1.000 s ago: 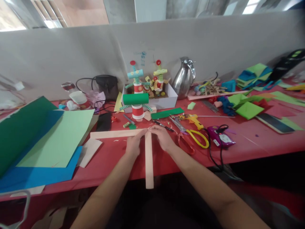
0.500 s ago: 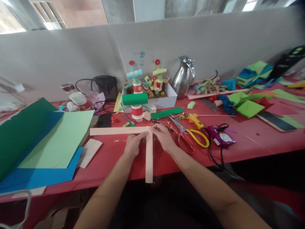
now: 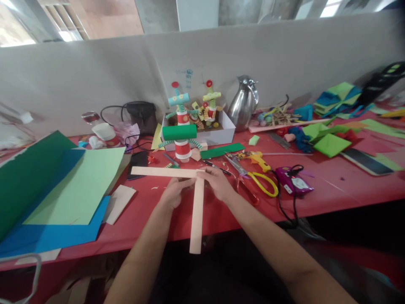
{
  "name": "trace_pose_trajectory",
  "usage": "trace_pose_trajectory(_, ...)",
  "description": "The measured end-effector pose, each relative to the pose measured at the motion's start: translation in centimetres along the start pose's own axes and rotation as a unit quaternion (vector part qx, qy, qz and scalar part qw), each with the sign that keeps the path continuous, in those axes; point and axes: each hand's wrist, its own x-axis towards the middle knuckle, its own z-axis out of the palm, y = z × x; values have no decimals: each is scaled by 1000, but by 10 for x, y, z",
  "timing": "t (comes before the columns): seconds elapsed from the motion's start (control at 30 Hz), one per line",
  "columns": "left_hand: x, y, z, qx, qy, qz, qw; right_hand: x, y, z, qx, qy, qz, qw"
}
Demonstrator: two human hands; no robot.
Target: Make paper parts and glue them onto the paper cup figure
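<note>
Two pale peach paper strips meet at a corner between my hands. One strip points left above the table; the other strip hangs toward me past the table edge. My left hand pinches the corner from the left with thumb and fingers. My right hand is closed on the same corner from the right. Just beyond stands a paper-cup figure with a green roll on top and coiled paper arms. A green strip lies right of it.
Scissors, a yellow glue gun and a purple device with a black cable lie to the right. Coloured sheets cover the left side. A white box with paper figures and a steel jug stand at the back.
The left-pointing strip has shortened toward my hands and tilted slightly. The hanging strip's lower end has swung a little left and nearer me. Both hands keep hold of the corner.
</note>
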Motion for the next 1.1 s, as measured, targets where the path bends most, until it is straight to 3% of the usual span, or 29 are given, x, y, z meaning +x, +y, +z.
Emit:
trace_pose_trajectory(0.2,2,-1,1,-42,-5,42,998,0,-3,1,52,-24,52,997)
trace_pose_trajectory(0.67,4,-4,7,-115,-16,-7,993,-1,3,2,35,-52,60,996)
trace_pose_trajectory(0.77,3,-3,6,-92,-21,-7,996,-2,3,3,27,-45,46,998)
trace_pose_trajectory(0.97,-1,1,9,24,-8,52,998,-3,4,3,3,37,47,998)
trace_pose_trajectory(1.1,0,-1,7,45,-7,66,997,-2,4,1,-4,25,48,999)
